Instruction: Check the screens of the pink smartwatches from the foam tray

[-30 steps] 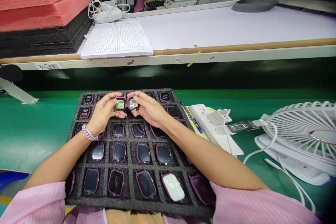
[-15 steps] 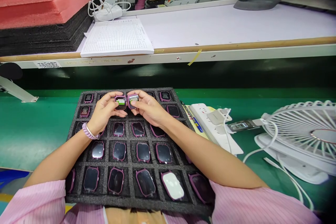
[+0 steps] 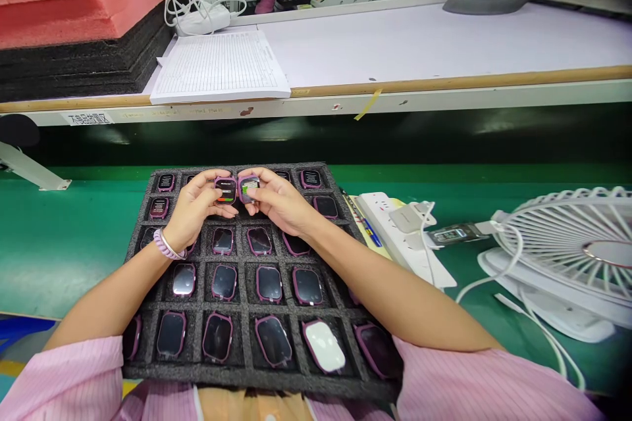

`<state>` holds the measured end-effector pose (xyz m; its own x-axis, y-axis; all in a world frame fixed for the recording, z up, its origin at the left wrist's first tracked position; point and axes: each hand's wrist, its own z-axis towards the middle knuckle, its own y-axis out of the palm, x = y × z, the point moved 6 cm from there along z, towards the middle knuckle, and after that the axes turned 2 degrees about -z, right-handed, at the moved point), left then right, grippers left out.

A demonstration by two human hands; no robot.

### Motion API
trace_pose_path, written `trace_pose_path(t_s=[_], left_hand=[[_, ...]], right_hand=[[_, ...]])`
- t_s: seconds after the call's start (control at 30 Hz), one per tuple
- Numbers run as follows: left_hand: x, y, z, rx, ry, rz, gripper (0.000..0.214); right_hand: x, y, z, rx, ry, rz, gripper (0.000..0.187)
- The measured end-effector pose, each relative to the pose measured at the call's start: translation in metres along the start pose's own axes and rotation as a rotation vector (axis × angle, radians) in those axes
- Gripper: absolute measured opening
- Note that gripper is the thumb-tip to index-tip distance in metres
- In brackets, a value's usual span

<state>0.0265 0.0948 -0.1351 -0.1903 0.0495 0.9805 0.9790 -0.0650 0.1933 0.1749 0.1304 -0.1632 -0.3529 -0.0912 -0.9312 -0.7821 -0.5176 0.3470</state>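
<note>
My left hand [image 3: 200, 200] is closed on a purple-rimmed smartwatch body [image 3: 226, 191], its lit screen facing me with a green and red-orange band. Beside it, my right hand [image 3: 276, 200] grips a second smartwatch body [image 3: 248, 185], the thumb lying over part of its lit screen. Both are held side by side above the far part of a black foam tray [image 3: 197, 302]. Strapless watch bodies of the same kind lie in the tray's compartments, most with dark screens. One near the front edge has a bright white face [image 3: 324, 346]. My hands and forearms hide some compartments.
A white power strip [image 3: 390, 223] with a plugged-in charger, a pen [image 3: 368, 227] and a white fan [image 3: 582, 256] are right of the tray. Behind runs a raised shelf with printed sheets [image 3: 222, 66], a cable bundle and stacked red foam [image 3: 83, 0]. A person works in the background.
The left watch's screen has gone from a green and white display to dark with a coloured band. The right watch's screen shows more green. Both hands keep nearly the same place.
</note>
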Motion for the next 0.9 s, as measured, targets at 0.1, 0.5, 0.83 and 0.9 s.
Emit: trace_pose_path(t_s=[0.1,0.5,0.83,0.9], left_hand=[[0.0000,0.0013,-0.0004,-0.006,-0.001,-0.003,0.040],[-0.0013,-0.0010,0.0016,0.003,0.010,-0.011,0.044],[0.0001,-0.0004,0.0001,0.019,0.015,0.035,0.048],[-0.0007,-0.0016,0.0017,0.009,0.027,0.040,0.052]], right_hand=[[0.0006,-0.0008,0.0006,0.007,-0.017,-0.028,0.041],[-0.0025,0.0018,-0.0013,-0.022,-0.013,-0.017,0.040],[-0.0022,0.0022,-0.0014,-0.029,-0.025,-0.011,0.041],[-0.0030,0.0020,-0.0021,-0.030,-0.022,-0.001,0.043]])
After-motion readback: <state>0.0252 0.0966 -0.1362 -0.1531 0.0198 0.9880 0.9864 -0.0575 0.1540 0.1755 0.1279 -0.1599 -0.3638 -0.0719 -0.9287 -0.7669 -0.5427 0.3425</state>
